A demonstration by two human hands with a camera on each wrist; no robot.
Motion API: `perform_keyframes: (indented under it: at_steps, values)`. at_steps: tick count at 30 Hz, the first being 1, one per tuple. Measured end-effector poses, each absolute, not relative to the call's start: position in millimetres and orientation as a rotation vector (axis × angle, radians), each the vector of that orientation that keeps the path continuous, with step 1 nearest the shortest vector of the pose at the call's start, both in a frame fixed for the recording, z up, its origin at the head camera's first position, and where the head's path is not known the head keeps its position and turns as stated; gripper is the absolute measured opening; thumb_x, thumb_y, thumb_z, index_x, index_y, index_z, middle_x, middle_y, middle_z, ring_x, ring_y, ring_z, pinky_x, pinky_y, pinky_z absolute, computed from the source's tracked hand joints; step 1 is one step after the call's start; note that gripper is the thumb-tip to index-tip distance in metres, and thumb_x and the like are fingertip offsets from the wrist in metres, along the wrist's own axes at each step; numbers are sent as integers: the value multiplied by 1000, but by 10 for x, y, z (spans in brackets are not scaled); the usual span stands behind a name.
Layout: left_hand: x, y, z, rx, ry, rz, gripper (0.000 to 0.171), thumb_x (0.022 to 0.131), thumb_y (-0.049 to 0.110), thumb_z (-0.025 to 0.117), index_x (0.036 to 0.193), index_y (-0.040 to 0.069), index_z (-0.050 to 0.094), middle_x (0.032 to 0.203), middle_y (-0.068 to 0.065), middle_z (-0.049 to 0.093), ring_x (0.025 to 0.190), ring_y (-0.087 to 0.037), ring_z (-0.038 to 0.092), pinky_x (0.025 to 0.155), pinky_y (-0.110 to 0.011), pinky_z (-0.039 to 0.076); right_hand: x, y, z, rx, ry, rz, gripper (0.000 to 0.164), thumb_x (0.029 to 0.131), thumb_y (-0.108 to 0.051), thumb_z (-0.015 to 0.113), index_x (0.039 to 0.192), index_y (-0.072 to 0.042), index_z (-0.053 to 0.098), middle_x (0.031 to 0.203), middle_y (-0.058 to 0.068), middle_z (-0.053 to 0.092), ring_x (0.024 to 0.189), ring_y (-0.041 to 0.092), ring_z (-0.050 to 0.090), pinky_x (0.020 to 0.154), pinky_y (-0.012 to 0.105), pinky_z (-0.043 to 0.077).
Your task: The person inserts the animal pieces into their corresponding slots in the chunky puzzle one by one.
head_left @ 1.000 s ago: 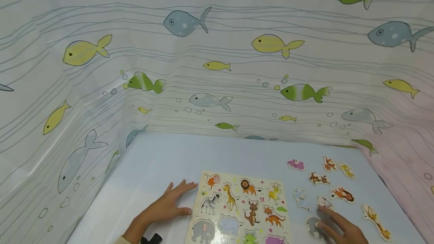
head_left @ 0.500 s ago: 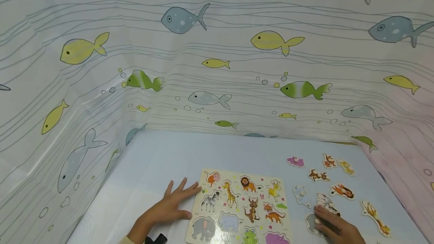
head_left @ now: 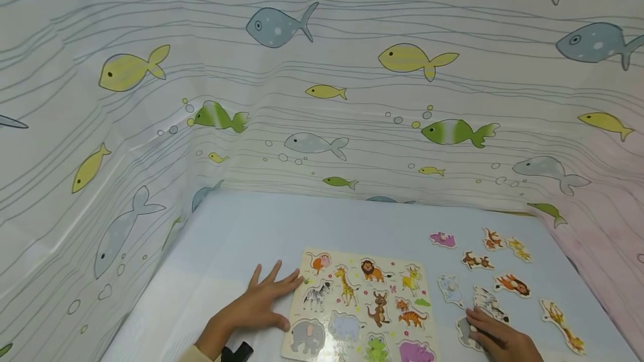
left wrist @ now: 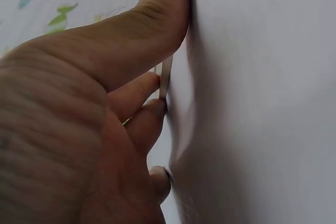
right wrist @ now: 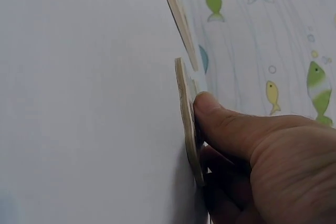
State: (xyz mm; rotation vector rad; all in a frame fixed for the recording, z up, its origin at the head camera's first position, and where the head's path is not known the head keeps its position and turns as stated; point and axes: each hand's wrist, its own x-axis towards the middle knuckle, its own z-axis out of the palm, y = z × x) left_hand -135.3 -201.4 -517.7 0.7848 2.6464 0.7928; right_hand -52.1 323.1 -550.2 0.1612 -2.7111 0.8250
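A wooden puzzle board (head_left: 342,315) with animal pictures lies at the table's near middle. My left hand (head_left: 256,305) rests with spread fingers at its left edge; in the left wrist view, fingertips touch the thin board edge (left wrist: 165,77). My right hand (head_left: 505,339) pinches the grey elephant puzzle piece (head_left: 467,333), to the right of the board. In the right wrist view the thumb presses this piece's (right wrist: 188,121) face, and its lower side is close to the table. The piece's knob is hidden by the fingers. Just beyond lies a zebra piece (head_left: 488,301).
Several loose animal pieces lie at the right: a purple hippo (head_left: 443,239), a light blue piece (head_left: 450,289), a lion (head_left: 512,285), a giraffe (head_left: 562,325), a brown piece (head_left: 478,260). A fish-patterned curtain (head_left: 322,127) surrounds the table (head_left: 241,228).
My right hand has shifted from over the zebra piece toward the elephant piece, and more of the zebra shows. My left hand stays at the board's edge.
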Motion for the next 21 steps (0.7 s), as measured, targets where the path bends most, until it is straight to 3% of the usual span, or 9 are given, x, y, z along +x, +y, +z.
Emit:
perform_keyframes:
  at_steps: [7, 11, 15, 21]
  values:
    - [-1362, -1961, -5131, 810, 2661, 778, 102, 64, 54, 78, 153, 19, 42, 161, -6, 34, 152, -50, 7, 112, -77, -11, -530, 3243, -5479, 224, -2632, 842, 37, 70, -5, 85, 105, -18, 80, 112, -4, 76, 113, -33, 41, 79, -4, 43]
    - [-1368, -1946, -5102, 803, 2665, 774, 102, 64, 53, 79, 152, 18, 43, 161, -6, 35, 152, -50, 8, 111, -78, -11, -537, 3212, -5413, 189, -2689, 818, 35, 74, -10, 84, 106, -21, 79, 114, -2, 76, 110, -31, 43, 79, -3, 44]
    - [-1380, -1948, -5108, 789, 2674, 737, 102, 63, 55, 79, 152, 20, 43, 161, -4, 35, 154, -45, 11, 114, -75, -10, -567, 3145, -5319, 210, -2739, 777, 34, 75, -15, 84, 108, -25, 79, 117, -1, 75, 109, -25, 48, 81, -5, 42]
    - [-1417, -1939, -5129, 789, 2657, 701, 103, 65, 57, 78, 154, 21, 40, 163, -2, 30, 155, -38, 14, 116, -73, -9, -638, 2924, -5107, 280, -2705, 775, 37, 72, -12, 86, 107, -22, 79, 116, -1, 76, 106, -14, 60, 82, -7, 39]
